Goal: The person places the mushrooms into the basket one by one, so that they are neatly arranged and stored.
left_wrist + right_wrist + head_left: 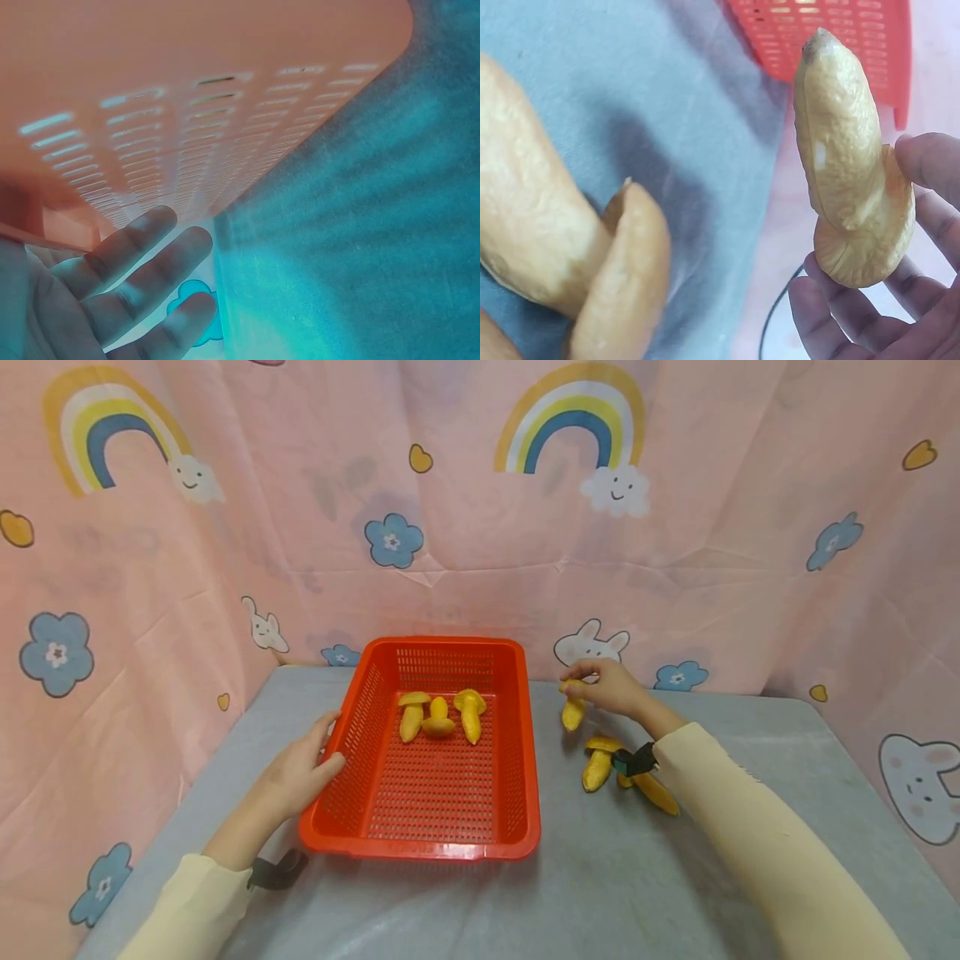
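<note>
In the head view my right hand (611, 685) pinches a yellow toy mushroom (573, 713) by its cap, stem hanging down, right of the red basket. The right wrist view shows this mushroom (844, 135) between the thumb and fingers. Below that hand, a second mushroom (597, 764) lies on the table, and another yellow mushroom (656, 793) is partly hidden by the wrist camera. My left hand (296, 772) touches the left rim of the red plastic basket (420, 850). Its fingers (154, 266) extend loosely beside the slotted outer wall in the left wrist view.
Inside the basket three yellow mushrooms (438, 724) lie in a row toward the back. The grey table (600, 893) runs back to a pink patterned cloth (465, 593), which also hangs along both sides.
</note>
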`<action>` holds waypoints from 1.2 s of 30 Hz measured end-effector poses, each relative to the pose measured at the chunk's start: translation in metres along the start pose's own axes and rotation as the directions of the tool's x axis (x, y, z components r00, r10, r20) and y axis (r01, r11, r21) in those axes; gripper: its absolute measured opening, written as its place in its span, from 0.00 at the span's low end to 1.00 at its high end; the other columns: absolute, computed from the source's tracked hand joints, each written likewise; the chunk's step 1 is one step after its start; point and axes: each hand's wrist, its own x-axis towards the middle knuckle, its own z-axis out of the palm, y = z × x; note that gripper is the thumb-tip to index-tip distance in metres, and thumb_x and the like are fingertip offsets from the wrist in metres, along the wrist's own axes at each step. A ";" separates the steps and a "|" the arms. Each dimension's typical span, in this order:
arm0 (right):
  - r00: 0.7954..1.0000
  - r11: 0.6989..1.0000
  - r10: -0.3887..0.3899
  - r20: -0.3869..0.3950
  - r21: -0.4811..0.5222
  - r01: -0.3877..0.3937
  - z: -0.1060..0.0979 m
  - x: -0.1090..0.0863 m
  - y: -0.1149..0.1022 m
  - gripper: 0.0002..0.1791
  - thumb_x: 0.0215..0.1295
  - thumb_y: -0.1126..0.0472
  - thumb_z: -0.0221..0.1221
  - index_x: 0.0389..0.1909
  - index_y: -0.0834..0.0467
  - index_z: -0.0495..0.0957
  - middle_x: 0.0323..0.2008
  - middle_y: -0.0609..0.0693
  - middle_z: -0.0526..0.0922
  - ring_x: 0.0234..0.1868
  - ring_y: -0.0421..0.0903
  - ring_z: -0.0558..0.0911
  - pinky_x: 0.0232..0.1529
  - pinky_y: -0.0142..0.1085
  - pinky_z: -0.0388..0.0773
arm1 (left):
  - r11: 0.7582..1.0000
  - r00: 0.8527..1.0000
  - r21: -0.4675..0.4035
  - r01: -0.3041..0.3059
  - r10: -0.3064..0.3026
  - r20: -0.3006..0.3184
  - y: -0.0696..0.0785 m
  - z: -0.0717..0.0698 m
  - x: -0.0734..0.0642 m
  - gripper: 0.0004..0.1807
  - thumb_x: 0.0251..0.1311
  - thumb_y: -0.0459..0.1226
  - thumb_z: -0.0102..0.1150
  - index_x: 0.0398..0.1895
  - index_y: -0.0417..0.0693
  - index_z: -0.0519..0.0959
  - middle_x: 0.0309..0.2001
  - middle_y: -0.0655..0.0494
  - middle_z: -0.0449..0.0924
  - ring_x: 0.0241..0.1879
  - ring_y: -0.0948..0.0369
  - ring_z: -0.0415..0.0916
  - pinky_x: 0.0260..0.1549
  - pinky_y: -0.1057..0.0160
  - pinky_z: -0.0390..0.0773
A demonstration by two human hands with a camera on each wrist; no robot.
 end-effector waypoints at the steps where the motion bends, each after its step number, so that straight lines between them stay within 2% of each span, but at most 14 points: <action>1: 1.000 1.000 0.001 -0.001 0.002 -0.001 -0.001 0.000 -0.002 0.15 0.64 0.54 0.60 0.48 0.56 0.81 0.48 0.56 0.82 0.45 0.53 0.79 0.35 0.34 0.78 | 1.000 1.000 -0.003 0.004 -0.004 0.003 0.000 0.000 0.000 0.36 0.66 0.39 0.46 0.75 0.43 0.48 0.59 0.33 0.73 0.48 0.48 0.80 0.37 0.54 0.84; 8: 1.000 1.000 -0.021 0.000 -0.005 0.021 -0.004 0.001 -0.015 0.15 0.63 0.53 0.61 0.47 0.55 0.81 0.46 0.55 0.82 0.39 0.52 0.78 0.31 0.35 0.77 | 1.000 1.000 0.006 0.009 -0.009 -0.003 0.000 0.000 0.001 0.36 0.66 0.40 0.46 0.75 0.43 0.48 0.59 0.33 0.73 0.48 0.48 0.80 0.37 0.54 0.84; 18: 0.998 0.998 -0.054 0.013 0.007 0.054 -0.008 -0.004 -0.034 0.15 0.63 0.52 0.61 0.48 0.54 0.81 0.48 0.53 0.81 0.35 0.48 0.83 0.33 0.37 0.78 | 1.000 1.000 0.003 0.011 -0.011 0.007 0.000 0.000 0.001 0.36 0.66 0.40 0.46 0.75 0.43 0.47 0.59 0.32 0.73 0.47 0.48 0.81 0.37 0.55 0.84; 28: 0.991 0.990 -0.134 -0.018 -0.051 0.133 -0.009 -0.009 -0.060 0.15 0.63 0.52 0.62 0.46 0.56 0.82 0.47 0.53 0.82 0.42 0.51 0.82 0.40 0.40 0.81 | 1.000 1.000 0.016 0.002 -0.002 -0.005 -0.001 0.000 0.000 0.36 0.66 0.39 0.46 0.75 0.42 0.48 0.59 0.32 0.73 0.47 0.48 0.81 0.38 0.53 0.84; 36: 0.986 0.986 -0.157 -0.054 -0.060 0.153 -0.004 -0.011 -0.086 0.13 0.60 0.56 0.64 0.44 0.57 0.83 0.45 0.54 0.83 0.46 0.51 0.81 0.46 0.45 0.80 | 1.000 1.000 0.015 -0.006 0.006 -0.007 0.000 0.000 0.001 0.36 0.65 0.39 0.46 0.74 0.42 0.49 0.58 0.32 0.73 0.48 0.47 0.80 0.39 0.53 0.84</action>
